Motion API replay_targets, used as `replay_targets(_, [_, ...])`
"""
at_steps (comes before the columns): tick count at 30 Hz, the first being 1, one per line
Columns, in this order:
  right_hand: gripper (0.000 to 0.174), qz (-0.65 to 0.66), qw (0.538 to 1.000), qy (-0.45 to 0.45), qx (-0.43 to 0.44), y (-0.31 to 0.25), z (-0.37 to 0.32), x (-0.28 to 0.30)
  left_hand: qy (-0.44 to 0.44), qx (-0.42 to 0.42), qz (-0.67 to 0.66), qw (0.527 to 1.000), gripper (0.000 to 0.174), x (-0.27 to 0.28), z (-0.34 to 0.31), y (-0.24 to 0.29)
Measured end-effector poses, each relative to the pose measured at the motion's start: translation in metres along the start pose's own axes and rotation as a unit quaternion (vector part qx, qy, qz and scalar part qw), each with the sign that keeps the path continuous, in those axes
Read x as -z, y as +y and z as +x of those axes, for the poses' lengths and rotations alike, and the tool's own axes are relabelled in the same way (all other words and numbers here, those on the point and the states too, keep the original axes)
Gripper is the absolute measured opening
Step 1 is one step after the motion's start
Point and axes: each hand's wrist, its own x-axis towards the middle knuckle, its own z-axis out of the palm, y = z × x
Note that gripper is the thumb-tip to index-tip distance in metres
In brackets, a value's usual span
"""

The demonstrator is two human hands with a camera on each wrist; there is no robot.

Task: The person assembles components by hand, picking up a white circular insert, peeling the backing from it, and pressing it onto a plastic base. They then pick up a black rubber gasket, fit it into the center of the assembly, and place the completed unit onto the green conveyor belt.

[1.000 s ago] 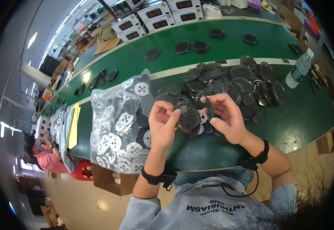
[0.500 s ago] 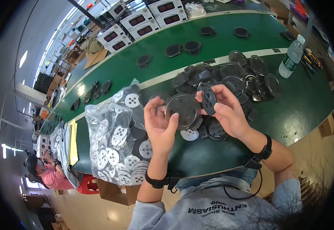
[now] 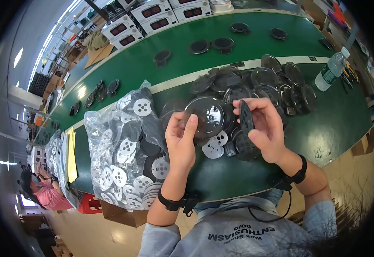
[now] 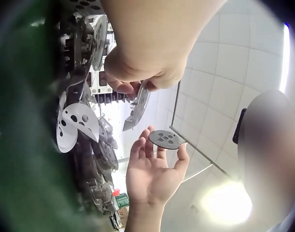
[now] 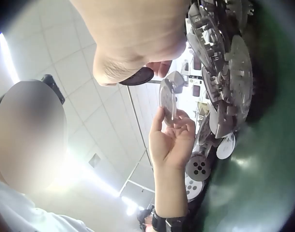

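Transparent plastic housing (image 3: 206, 115) is pinched in our left hand (image 3: 181, 145) above the bench (image 3: 214, 179); right of it, our right hand (image 3: 267, 130) pinches a black perforated disc (image 3: 245, 118). We judge this a pairing step, the next move probably calling for facing disc to housing. Far side: piled housings (image 3: 264, 77); left, a plastic bag (image 3: 97, 137).
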Motion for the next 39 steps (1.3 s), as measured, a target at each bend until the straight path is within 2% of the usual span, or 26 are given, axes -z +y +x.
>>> replay_targets(4, [0.046, 0.006, 0.999, -0.023, -0.03, 0.005, -0.005, -0.006, 0.007, 0.029, -0.084, 0.996, 0.014, 0.0, -0.004, -0.004])
replay_targets(10, [0.047, 0.022, 0.995, -0.044, -0.082, 0.011, -0.007, -0.008, -0.006, -0.024, -0.019, 1.0, 0.055, -0.018, -0.013, 0.004])
replay_targets(13, [0.048, 0.017, 0.995, -0.05, -0.086, 0.014, -0.008, -0.01, -0.042, 0.023, -0.134, 0.99, 0.056, -0.008, -0.014, -0.006])
replay_targets(16, [0.047, 0.027, 0.995, -0.036, -0.093, 0.014, -0.008, -0.011, -0.008, 0.093, -0.211, 0.973, 0.049, -0.009, -0.014, -0.004])
replay_targets(19, [0.044, 0.063, 0.993, -0.008, -0.104, 0.014, -0.007, -0.012, 0.022, 0.062, -0.207, 0.976, 0.043, -0.006, -0.015, -0.009])
replay_targets(22, [0.044, 0.104, 0.986, 0.011, -0.126, 0.01, -0.005, -0.013, 0.045, -0.055, -0.074, 0.995, 0.053, -0.006, -0.011, -0.018])
replay_targets(25, [0.045, 0.097, 0.985, -0.059, -0.133, 0.016, -0.012, -0.014, 0.045, -0.009, -0.076, 0.996, 0.069, -0.009, -0.017, -0.011])
replay_targets(28, [0.043, 0.077, 0.99, -0.044, -0.114, 0.016, -0.013, -0.017, 0.025, -0.027, -0.054, 0.998, 0.081, -0.02, -0.019, 0.0])
replay_targets(31, [0.043, 0.079, 0.989, -0.03, -0.119, 0.017, -0.01, -0.014, 0.009, -0.022, -0.091, 0.996, 0.081, -0.017, -0.018, -0.011])
replay_targets(34, [0.043, 0.097, 0.987, -0.017, -0.125, 0.014, -0.006, -0.014, 0.033, 0.036, -0.287, 0.957, 0.073, -0.023, -0.022, -0.002])
replay_targets(37, [0.043, 0.098, 0.989, -0.008, -0.115, 0.014, -0.004, -0.012, 0.037, 0.051, -0.237, 0.97, 0.061, -0.021, -0.021, -0.003])
replay_targets(39, [0.043, 0.09, 0.991, -0.002, -0.101, 0.014, -0.003, -0.008, 0.035, 0.041, -0.135, 0.989, 0.059, -0.013, -0.019, -0.01])
